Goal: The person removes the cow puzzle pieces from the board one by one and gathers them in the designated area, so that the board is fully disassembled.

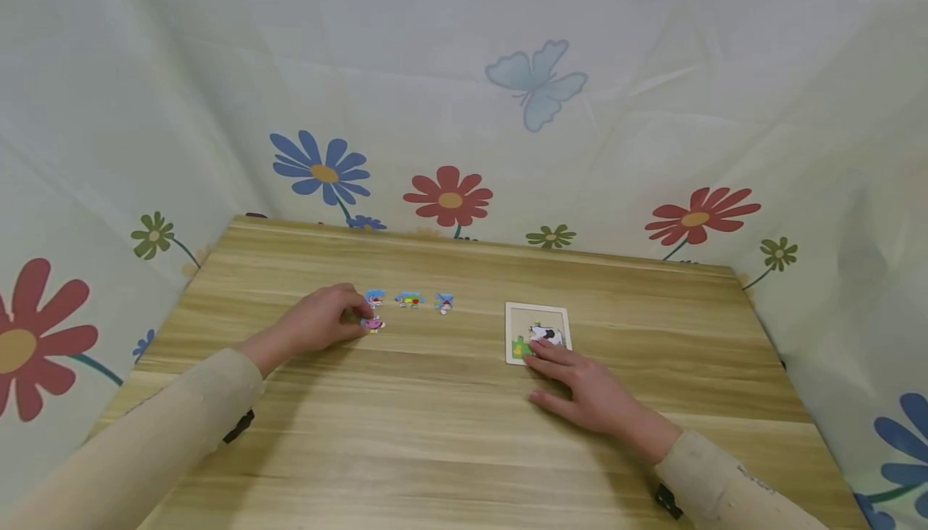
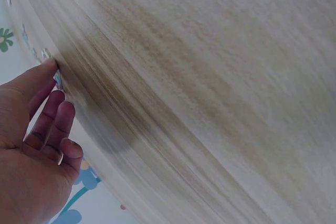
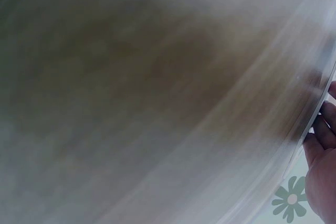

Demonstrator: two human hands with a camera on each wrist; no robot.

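Flower-printed curtains (image 1: 406,55) are backing the wood-grain table (image 1: 435,425) as, from afar, I am pinching a pink piece (image 1: 374,323) in the left hand (image 1: 322,320) beside three bluish pieces (image 1: 409,300). The right hand (image 1: 590,391), fingers spread, is resting on a framed board (image 1: 524,326). I am judging the work partway: a cow (image 1: 547,334) is showing on the board, while four pieces are remaining outside.

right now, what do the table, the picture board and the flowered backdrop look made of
Table: wood or wood-look laminate, smooth, by its streaky brown grain. Picture board: perhaps thin wood or card, matt-looking, given its flat pale border. Flowered backdrop: probably fabric or plastic sheeting, slightly shiny, judging by its soft creases.
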